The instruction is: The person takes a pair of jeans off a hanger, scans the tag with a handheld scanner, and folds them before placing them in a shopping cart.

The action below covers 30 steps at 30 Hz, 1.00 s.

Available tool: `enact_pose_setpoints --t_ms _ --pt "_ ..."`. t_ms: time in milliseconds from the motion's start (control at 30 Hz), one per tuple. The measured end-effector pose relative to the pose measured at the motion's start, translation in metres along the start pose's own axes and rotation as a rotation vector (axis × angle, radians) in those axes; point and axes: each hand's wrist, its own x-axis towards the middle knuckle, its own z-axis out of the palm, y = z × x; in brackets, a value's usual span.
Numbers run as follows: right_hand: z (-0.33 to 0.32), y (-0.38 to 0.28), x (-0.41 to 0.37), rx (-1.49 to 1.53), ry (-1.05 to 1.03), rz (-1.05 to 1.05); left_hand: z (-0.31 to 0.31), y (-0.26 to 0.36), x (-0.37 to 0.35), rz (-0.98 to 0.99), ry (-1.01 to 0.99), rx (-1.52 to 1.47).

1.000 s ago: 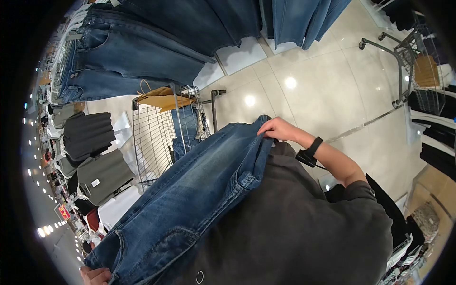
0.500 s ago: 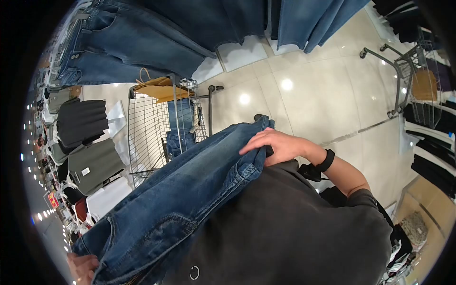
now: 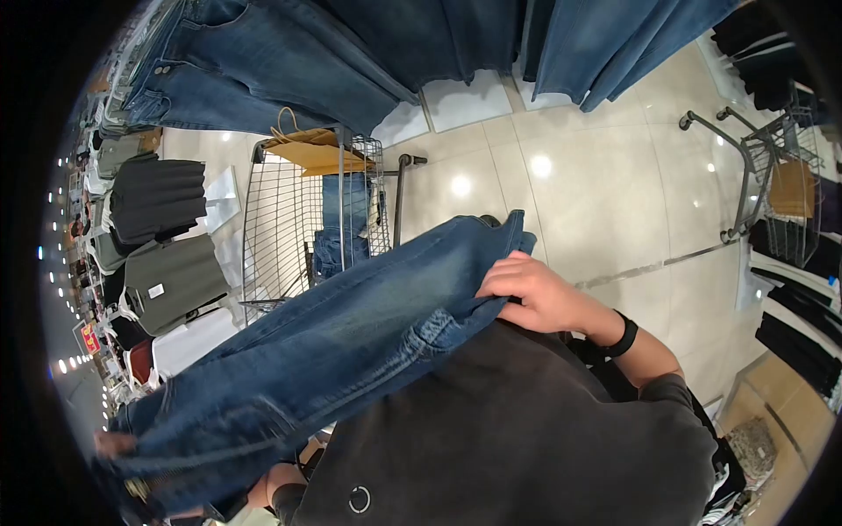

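Observation:
A pair of blue jeans (image 3: pixel 324 342) is stretched diagonally across my front, from lower left to centre right. My right hand (image 3: pixel 528 294) pinches the cloth near the leg ends, a dark band on its wrist. At the waist end, my left hand (image 3: pixel 114 444) is small and blurred at the edge of the denim, most of it hidden by the cloth. The faded thigh area and a side seam face up. Below the jeans lies my dark shirt front.
A wire cart (image 3: pixel 281 219) with a brown paper bag (image 3: pixel 317 151) and folded jeans (image 3: pixel 344 210) stands ahead. Hanging jeans (image 3: pixel 289 61) line the top. Shirts (image 3: pixel 158 197) hang at the left, and another cart (image 3: pixel 745 175) stands at the right on the tiled floor.
The jeans' leg ends and my right hand have shifted right and slightly down. The waist end has turned and moved left, with my left hand now more hidden and blurred.

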Motion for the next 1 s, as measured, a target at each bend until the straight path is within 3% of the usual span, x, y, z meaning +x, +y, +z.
enact_pose_setpoints --t_ms 100,200,367,467,500,567,633,767,900,933,967,1000 --pt "-0.013 -0.012 0.013 0.013 0.061 -0.071 0.012 -0.009 0.024 0.022 0.058 -0.074" --pt "-0.026 -0.039 0.027 0.170 -0.142 0.170 0.024 -0.012 0.051 0.068 0.122 -0.154" --pt "-0.011 -0.021 0.042 -0.062 -0.342 0.002 0.039 0.005 0.100 0.173 0.219 -0.271" --pt "0.002 -0.007 0.048 0.012 -0.134 -0.182 0.040 0.020 0.125 0.225 0.258 -0.317" --pt "0.000 -0.010 0.045 0.283 -0.197 0.134 0.038 0.025 0.131 0.258 0.283 -0.298" --pt "0.013 0.001 0.037 0.536 -0.108 0.268 0.038 0.043 0.141 0.328 0.321 -0.257" --pt "0.018 0.000 0.037 0.561 -0.090 0.282 0.023 0.034 0.152 0.277 0.355 -0.207" --pt "0.030 -0.011 0.050 0.117 -0.419 0.054 0.009 0.040 0.164 0.054 0.303 -0.306" --pt "0.009 -0.026 0.057 -0.223 -0.303 0.182 0.012 0.047 0.167 0.179 0.323 -0.307" --pt "-0.009 -0.040 0.064 -0.188 -0.334 0.252 0.016 0.052 0.171 0.161 0.347 -0.319" --pt "-0.025 -0.049 0.064 0.038 -0.276 0.197 0.021 0.057 0.175 0.143 0.372 -0.333" --pt "-0.028 -0.063 0.058 0.241 -0.001 0.151 0.020 0.048 0.183 0.159 0.325 -0.358"
